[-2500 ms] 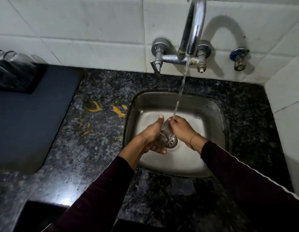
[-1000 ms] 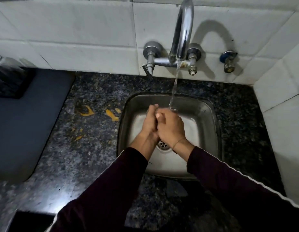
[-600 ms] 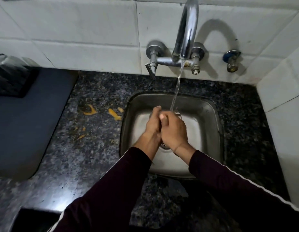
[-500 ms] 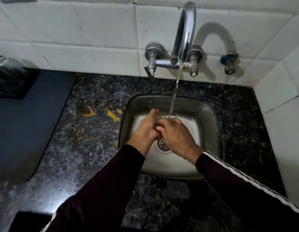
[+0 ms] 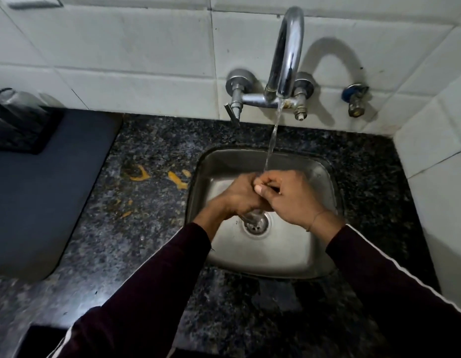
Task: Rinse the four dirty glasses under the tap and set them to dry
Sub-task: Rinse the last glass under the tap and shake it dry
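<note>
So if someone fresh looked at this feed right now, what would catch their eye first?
First, the left hand and right hand clasped around a glass over the steel sink, with water running onto them from the chrome tap on the tiled wall. Next, orange scraps on the dark counter left of the sink.

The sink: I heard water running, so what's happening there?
A person in dark maroon sleeves holds a clear drinking glass over the steel sink, left hand and right hand both wrapped around it. The chrome wall tap runs a thin stream onto it. It is mid-rinse, not yet set to dry.
</note>
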